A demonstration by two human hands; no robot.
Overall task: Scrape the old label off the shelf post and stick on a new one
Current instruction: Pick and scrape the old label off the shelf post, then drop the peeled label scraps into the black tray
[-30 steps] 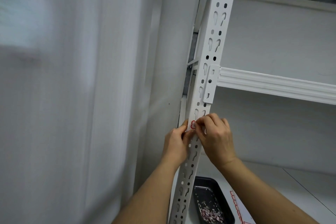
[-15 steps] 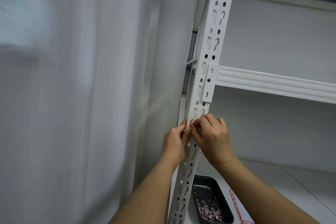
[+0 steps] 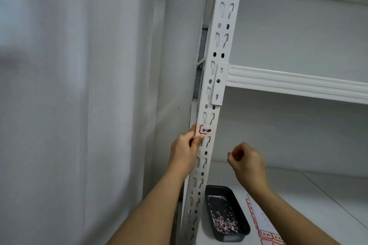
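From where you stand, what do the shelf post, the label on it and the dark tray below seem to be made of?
The shelf post looks like white-painted sheet metal: thin folded edges, punched keyhole slots. The label seems to be paper: matte white, red printed border, dark handwriting. The dark tray could be coated metal or plastic; its floor shines, so probably metal. The scraps inside look like paper.

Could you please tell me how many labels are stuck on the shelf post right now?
1: the label sits on the shelf post just above the left hand. Others may be hidden behind the arm.

I see a red-bordered label (image 3: 206, 130) stuck flat on the white slotted post (image 3: 216, 77), mid-frame, black handwriting on it.
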